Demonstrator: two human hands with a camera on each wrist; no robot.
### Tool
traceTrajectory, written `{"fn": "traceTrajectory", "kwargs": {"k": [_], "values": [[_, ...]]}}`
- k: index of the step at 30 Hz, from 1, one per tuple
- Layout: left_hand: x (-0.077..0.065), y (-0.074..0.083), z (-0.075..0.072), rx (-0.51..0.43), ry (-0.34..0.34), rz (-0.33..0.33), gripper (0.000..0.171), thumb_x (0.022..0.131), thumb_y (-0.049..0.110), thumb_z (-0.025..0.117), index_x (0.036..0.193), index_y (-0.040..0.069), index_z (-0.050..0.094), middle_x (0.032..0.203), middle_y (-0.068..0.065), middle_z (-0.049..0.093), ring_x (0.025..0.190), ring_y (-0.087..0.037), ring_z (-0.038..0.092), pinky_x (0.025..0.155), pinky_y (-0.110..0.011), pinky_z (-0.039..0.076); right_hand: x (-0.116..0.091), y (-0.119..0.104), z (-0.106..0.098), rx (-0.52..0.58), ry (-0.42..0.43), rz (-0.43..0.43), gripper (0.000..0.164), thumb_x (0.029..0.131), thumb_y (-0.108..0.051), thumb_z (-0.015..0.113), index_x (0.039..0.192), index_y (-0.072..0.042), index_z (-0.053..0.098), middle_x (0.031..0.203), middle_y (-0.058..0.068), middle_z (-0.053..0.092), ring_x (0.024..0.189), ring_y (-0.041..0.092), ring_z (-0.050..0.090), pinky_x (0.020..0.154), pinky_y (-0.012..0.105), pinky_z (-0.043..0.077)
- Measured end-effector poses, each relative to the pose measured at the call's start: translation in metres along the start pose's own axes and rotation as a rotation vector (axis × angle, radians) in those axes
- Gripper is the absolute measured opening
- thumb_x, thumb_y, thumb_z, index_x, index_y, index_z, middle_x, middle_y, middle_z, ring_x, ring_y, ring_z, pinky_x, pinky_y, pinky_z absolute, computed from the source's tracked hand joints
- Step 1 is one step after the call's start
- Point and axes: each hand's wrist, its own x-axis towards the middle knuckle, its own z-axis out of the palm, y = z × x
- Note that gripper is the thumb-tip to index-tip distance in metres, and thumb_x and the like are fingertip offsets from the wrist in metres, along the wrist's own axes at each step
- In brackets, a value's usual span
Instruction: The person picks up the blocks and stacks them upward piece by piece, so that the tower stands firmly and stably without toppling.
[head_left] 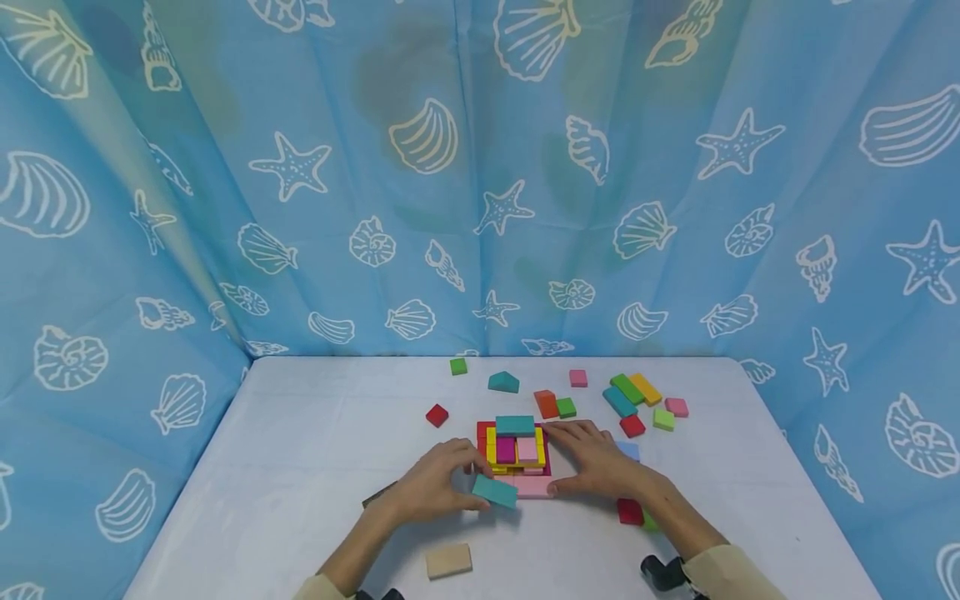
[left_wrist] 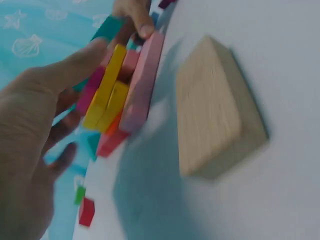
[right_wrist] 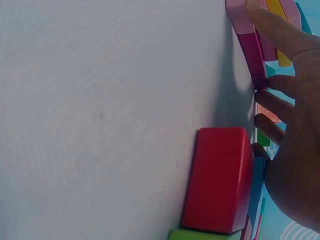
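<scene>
My left hand (head_left: pixel 431 486) pinches a teal rectangular block (head_left: pixel 495 492) between thumb and fingers, in front of a small stacked block structure. That structure has a pink block (head_left: pixel 534 487) along its front, yellow blocks (head_left: pixel 491 450) higher up, and a magenta block (head_left: pixel 506 451) beside a light pink block (head_left: pixel 527 450) within them. Another teal block (head_left: pixel 514 426) lies at its back. My right hand (head_left: pixel 600 462) rests against the structure's right side, fingers extended. In the right wrist view its thumb (right_wrist: pixel 272 25) touches the pink front piece.
A plain wooden block (head_left: pixel 448 561) lies near the front edge, and a dark piece (head_left: pixel 377 495) is partly under the left hand. Loose blocks scatter behind and right, including a red block (head_left: pixel 437 415), a teal wedge (head_left: pixel 503 382) and another red block (right_wrist: pixel 217 180) near the right wrist.
</scene>
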Motion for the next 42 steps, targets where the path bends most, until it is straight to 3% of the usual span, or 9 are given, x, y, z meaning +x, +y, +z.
{"fn": "traceTrajectory", "kwargs": {"k": [6, 11, 20, 42], "values": [[0.020, 0.010, 0.013, 0.153, 0.289, 0.069, 0.039, 0.078, 0.046, 0.085, 0.110, 0.032, 0.067, 0.109, 0.015, 0.060, 0.109, -0.007, 0.051, 0.098, -0.039, 0.047, -0.001, 0.003, 0.002, -0.001, 0.009, -0.020, 0.105, 0.069, -0.065, 0.081, 0.157, -0.031, 0.035, 0.159, 0.002, 0.037, 0.147, 0.033, 0.025, 0.110, 0.073, 0.023], [0.032, 0.009, 0.023, 0.235, 0.388, 0.060, 0.039, 0.077, 0.049, 0.084, 0.109, 0.031, 0.069, 0.110, 0.010, 0.059, 0.111, -0.011, 0.050, 0.094, -0.038, 0.046, -0.002, 0.003, 0.002, 0.002, 0.010, -0.027, 0.105, 0.069, -0.064, 0.082, 0.157, -0.033, 0.035, 0.159, 0.000, 0.036, 0.148, 0.033, 0.025, 0.110, 0.072, 0.024], [0.039, 0.012, 0.027, 0.233, 0.419, -0.009, 0.040, 0.077, 0.048, 0.084, 0.109, 0.027, 0.072, 0.109, 0.006, 0.060, 0.113, -0.016, 0.050, 0.095, -0.043, 0.042, -0.002, 0.003, 0.001, -0.004, 0.013, -0.036, 0.104, 0.069, -0.066, 0.081, 0.157, -0.034, 0.034, 0.159, 0.000, 0.036, 0.147, 0.033, 0.026, 0.110, 0.071, 0.025], [0.045, 0.016, 0.027, 0.198, 0.423, -0.028, 0.038, 0.078, 0.049, 0.083, 0.109, 0.029, 0.075, 0.106, 0.005, 0.061, 0.108, -0.014, 0.051, 0.092, -0.041, 0.041, 0.000, 0.004, -0.001, -0.006, 0.011, -0.036, 0.103, 0.071, -0.064, 0.080, 0.157, -0.029, 0.035, 0.158, 0.002, 0.037, 0.146, 0.035, 0.027, 0.110, 0.070, 0.026]]}}
